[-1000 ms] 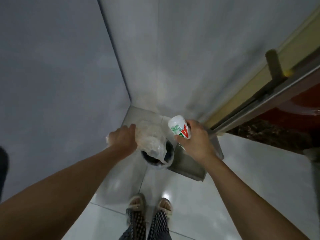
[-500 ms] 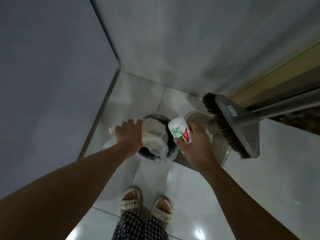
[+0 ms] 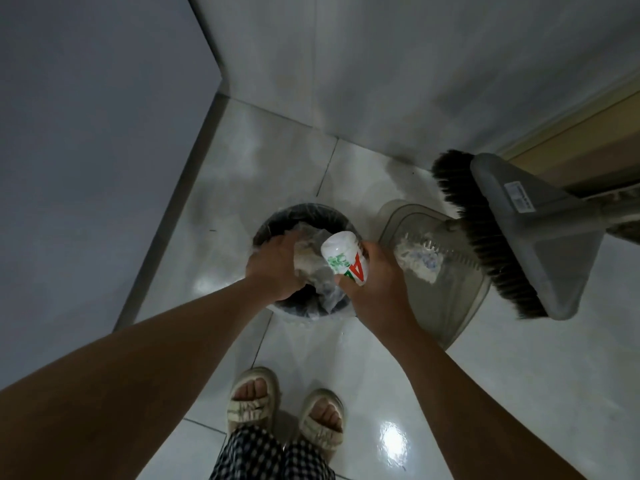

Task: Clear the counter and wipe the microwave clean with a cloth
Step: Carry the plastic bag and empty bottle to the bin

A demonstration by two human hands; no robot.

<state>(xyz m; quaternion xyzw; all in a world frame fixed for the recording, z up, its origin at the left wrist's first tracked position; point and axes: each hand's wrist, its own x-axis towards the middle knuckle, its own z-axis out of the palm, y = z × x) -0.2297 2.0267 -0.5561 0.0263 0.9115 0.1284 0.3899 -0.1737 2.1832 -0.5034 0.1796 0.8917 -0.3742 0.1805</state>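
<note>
Standing over a round black waste bin (image 3: pixel 277 218) lined with a thin clear plastic bag, the person reaches both bare arms down toward it. The head view is the only one, and it looks steeply down at the glossy white tiled floor (image 3: pixel 485 393) in a corner where two pale walls meet.

The left hand (image 3: pixel 273 268) hangs above the mouth of the bin, its fingers curled round a crumpled wad of clear plastic wrapping (image 3: pixel 306 261), which it grips right over the opening. The right hand (image 3: pixel 375 282) holds a small white cylindrical container with green and red print (image 3: pixel 344 256), fingers and thumb wrapped round its lower half so that the rounded white end tilts up and toward the left hand. The container sits just beside the crumpled plastic, above the bin's right edge; I cannot tell whether the two touch.

Just to the right of the bin lies a translucent grey plastic dustpan (image 3: pixel 446 299) with a toothed comb edge, and a clump of pale dust and fluff (image 3: pixel 419 263) clings to those teeth. A grey broom head with dark bristles (image 3: pixel 512 230) rests slanted over the dustpan's far side.

At the bottom of the view are the person's feet in beige strapped sandals (image 3: pixel 252 400), near the bin, with black-and-white chequered trousers (image 3: pixel 270 459) below them.
</note>
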